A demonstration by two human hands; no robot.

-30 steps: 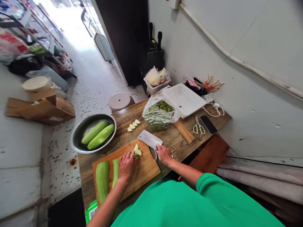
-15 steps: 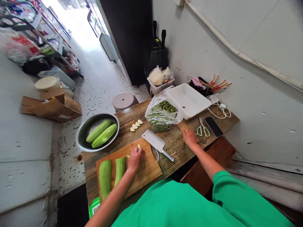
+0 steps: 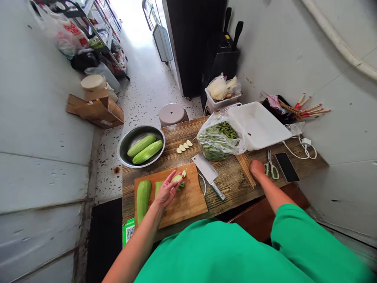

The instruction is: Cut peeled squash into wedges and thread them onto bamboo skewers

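My left hand point(image 3: 167, 192) is turned palm up over the wooden cutting board point(image 3: 188, 206), with a pale zucchini slice point(image 3: 177, 179) held at its fingers. Just beyond the fingertips is another slice point(image 3: 184, 173). A whole zucchini point(image 3: 143, 200) lies on the board's left side, and a cut zucchini point(image 3: 158, 188) is partly hidden behind my left hand. My right hand point(image 3: 257, 169) is closed beside a bundle of bamboo skewers point(image 3: 245, 169); its fingertips are hidden. Between my hands rests a cleaver point(image 3: 206, 168), its blade over the board's edge.
A metal bowl point(image 3: 120, 151) holds two zucchini. Several slices point(image 3: 184, 146) lie in a row on the wooden table. Behind the cleaver are a bag of green beans point(image 3: 219, 139) and a white tray point(image 3: 262, 124). Scissors point(image 3: 271, 165) and a phone point(image 3: 287, 168) lie at the right.
My left hand has lifted from the board and turned palm up, showing a zucchini slice. My right hand has moved to the right side of the skewers. The camera view has shifted.
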